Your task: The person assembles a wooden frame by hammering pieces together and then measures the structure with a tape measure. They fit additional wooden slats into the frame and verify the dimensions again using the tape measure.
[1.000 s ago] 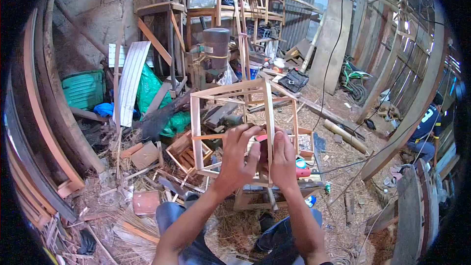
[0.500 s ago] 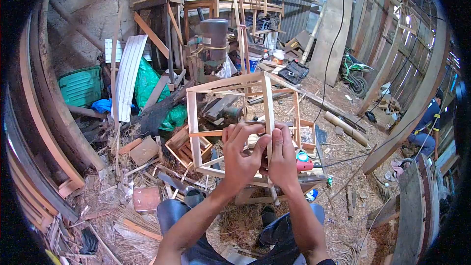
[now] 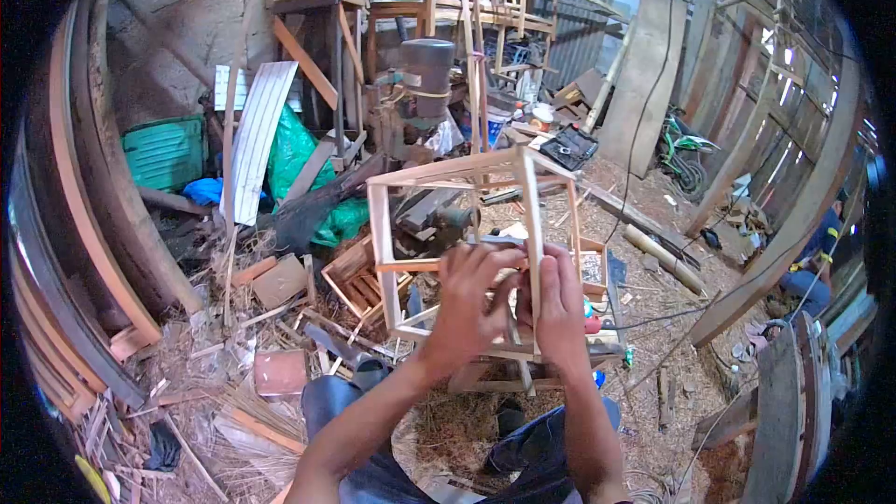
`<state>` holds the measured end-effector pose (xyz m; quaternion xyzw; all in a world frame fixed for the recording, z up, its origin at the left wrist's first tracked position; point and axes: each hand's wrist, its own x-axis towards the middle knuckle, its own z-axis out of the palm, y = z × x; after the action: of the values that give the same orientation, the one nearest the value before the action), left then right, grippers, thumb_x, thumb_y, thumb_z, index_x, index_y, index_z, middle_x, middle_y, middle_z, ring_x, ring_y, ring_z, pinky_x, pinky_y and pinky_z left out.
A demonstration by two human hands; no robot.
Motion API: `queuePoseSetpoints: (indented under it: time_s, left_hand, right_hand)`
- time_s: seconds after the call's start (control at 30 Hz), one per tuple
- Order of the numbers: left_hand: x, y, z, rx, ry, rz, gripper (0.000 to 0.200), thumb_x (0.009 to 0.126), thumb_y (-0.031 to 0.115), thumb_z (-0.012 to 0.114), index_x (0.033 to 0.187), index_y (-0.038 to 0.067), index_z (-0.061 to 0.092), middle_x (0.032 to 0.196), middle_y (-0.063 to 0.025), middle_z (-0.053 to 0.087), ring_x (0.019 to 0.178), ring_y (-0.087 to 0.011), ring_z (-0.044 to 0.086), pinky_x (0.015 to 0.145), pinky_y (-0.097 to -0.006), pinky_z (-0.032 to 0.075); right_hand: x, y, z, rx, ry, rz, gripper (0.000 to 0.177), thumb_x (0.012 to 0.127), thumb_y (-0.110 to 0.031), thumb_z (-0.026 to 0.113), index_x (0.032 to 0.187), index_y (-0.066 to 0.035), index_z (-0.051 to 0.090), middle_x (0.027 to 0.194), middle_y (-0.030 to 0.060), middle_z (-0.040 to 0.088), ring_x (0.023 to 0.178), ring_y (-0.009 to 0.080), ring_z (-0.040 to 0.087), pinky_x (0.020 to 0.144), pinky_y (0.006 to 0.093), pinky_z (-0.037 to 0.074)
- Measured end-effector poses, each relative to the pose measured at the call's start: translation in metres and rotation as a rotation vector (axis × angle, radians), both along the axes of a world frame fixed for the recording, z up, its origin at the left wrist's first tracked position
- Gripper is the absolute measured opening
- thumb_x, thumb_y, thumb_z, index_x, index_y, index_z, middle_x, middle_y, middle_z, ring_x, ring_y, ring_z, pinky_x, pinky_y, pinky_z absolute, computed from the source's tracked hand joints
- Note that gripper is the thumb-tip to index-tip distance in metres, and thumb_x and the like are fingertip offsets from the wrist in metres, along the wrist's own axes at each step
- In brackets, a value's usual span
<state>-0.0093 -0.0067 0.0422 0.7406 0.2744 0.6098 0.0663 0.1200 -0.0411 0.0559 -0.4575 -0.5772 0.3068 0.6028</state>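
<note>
An open box-shaped wooden frame (image 3: 448, 170) of pale slats stands in front of my knees. My right hand (image 3: 561, 308) is wrapped round its near upright post, with the fingers pointing up along the wood. Just left of that post, my left hand (image 3: 469, 303) has its fingers bent and closed, a little blurred. A thin greyish edge shows by its fingertips, but what it holds is hidden. Partly behind my right hand is a small red object (image 3: 592, 325).
A wooden crate (image 3: 359, 294) lies left of the frame. Shavings and offcuts litter the floor, with a reddish block (image 3: 280, 372) at front left. A black cable (image 3: 644, 325) runs rightward. Another person (image 3: 810, 266) crouches at far right.
The frame sits slightly further right and lower in view, as does much of the background. My left hand's fingers have shifted beside the post. My right hand keeps its hold and covers more of the red object.
</note>
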Motion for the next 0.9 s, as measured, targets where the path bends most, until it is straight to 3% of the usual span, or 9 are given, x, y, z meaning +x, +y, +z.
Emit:
queuePoseSetpoints:
  time_s: [0.03, 0.07, 0.1, 0.2, 0.37, 0.47, 0.53, 0.77, 0.9]
  left_hand:
    - [-0.005, 0.002, 0.001, 0.004, 0.073, -0.001, 0.025, 0.077, 0.0, 0.064, 0.1, 0.006, 0.058, 0.089, -0.0087, 0.059, 0.088, -0.0285, 0.054, 0.082, -0.0393, 0.036]
    - [-0.007, 0.004, 0.004, 0.03, 0.059, -0.011, 0.032, 0.072, -0.008, 0.063, 0.101, 0.005, 0.058, 0.089, -0.011, 0.059, 0.087, -0.0312, 0.055, 0.078, -0.0411, 0.039]
    - [-0.008, 0.006, 0.002, 0.038, 0.07, -0.021, 0.032, 0.072, -0.008, 0.063, 0.101, 0.005, 0.058, 0.089, -0.011, 0.059, 0.087, -0.0312, 0.055, 0.078, -0.0411, 0.039]
    - [-0.011, 0.009, -0.006, 0.097, 0.036, 0.008, 0.031, 0.073, -0.009, 0.062, 0.101, 0.003, 0.057, 0.089, -0.0134, 0.059, 0.084, -0.0337, 0.056, 0.076, -0.043, 0.041]
    - [-0.01, 0.01, -0.007, 0.136, 0.055, 0.007, 0.031, 0.072, -0.007, 0.065, 0.1, 0.004, 0.058, 0.092, -0.0122, 0.062, 0.086, -0.0329, 0.059, 0.078, -0.0419, 0.043]
    - [-0.01, 0.01, -0.011, 0.146, 0.076, 0.037, 0.029, 0.071, -0.005, 0.067, 0.097, 0.004, 0.059, 0.093, -0.0111, 0.065, 0.088, -0.0317, 0.061, 0.078, -0.0407, 0.046]
    - [-0.011, 0.009, -0.01, 0.153, 0.095, 0.075, 0.027, 0.07, -0.004, 0.069, 0.095, 0.004, 0.06, 0.093, -0.0105, 0.066, 0.089, -0.031, 0.062, 0.079, -0.0401, 0.047]
    - [-0.011, 0.013, -0.009, 0.168, 0.116, 0.06, 0.023, 0.069, -0.002, 0.07, 0.09, 0.004, 0.062, 0.087, -0.0096, 0.066, 0.081, -0.0294, 0.064, 0.073, -0.0386, 0.05]
    - [-0.012, 0.019, -0.009, 0.112, 0.131, 0.024, 0.023, 0.07, -0.002, 0.07, 0.091, 0.004, 0.063, 0.084, -0.0096, 0.066, 0.082, -0.03, 0.065, 0.074, -0.038, 0.05]
  right_hand:
    - [0.0, -0.004, 0.003, -0.097, -0.001, 0.002, 0.028, 0.101, -0.025, 0.042, 0.113, -0.001, 0.051, 0.085, 0.0047, 0.055, 0.069, 0.0077, 0.05, 0.057, 0.0256, 0.043]
    - [0.001, -0.003, -0.002, -0.006, 0.027, 0.006, 0.03, 0.097, -0.019, 0.053, 0.119, 0.0, 0.051, 0.09, 0.0069, 0.06, 0.072, 0.0081, 0.057, 0.056, 0.0239, 0.046]
    - [0.0, -0.004, -0.003, 0.002, 0.038, -0.005, 0.03, 0.097, -0.019, 0.053, 0.119, 0.0, 0.051, 0.09, 0.0069, 0.06, 0.072, 0.0081, 0.057, 0.056, 0.0239, 0.046]
    - [-0.003, -0.003, -0.011, 0.133, -0.03, 0.063, 0.036, 0.089, -0.013, 0.064, 0.12, 0.002, 0.052, 0.1, 0.0089, 0.064, 0.089, 0.0131, 0.063, 0.074, 0.0256, 0.051]
    - [-0.006, -0.01, -0.015, 0.002, 0.084, 0.062, 0.034, 0.088, -0.015, 0.066, 0.115, 0.003, 0.055, 0.102, 0.0104, 0.065, 0.091, 0.0153, 0.063, 0.079, 0.0286, 0.051]
    - [-0.006, -0.009, -0.018, 0.022, 0.108, 0.046, 0.034, 0.088, -0.016, 0.066, 0.114, 0.003, 0.056, 0.1, 0.0107, 0.065, 0.086, 0.014, 0.064, 0.074, 0.0278, 0.051]
    - [-0.008, -0.009, -0.018, 0.145, -0.002, -0.019, 0.032, 0.088, -0.017, 0.066, 0.112, 0.003, 0.056, 0.097, 0.0114, 0.066, 0.081, 0.0131, 0.064, 0.069, 0.0272, 0.05]
    - [-0.005, -0.009, -0.017, 0.093, 0.009, -0.011, 0.03, 0.088, -0.017, 0.066, 0.111, 0.0, 0.057, 0.089, 0.0094, 0.066, 0.076, 0.0125, 0.062, 0.065, 0.0272, 0.048]
    - [0.005, -0.003, -0.01, 0.071, -0.143, -0.014, 0.033, 0.088, -0.016, 0.065, 0.115, 0.002, 0.057, 0.085, 0.0108, 0.065, 0.072, 0.013, 0.058, 0.064, 0.0283, 0.047]
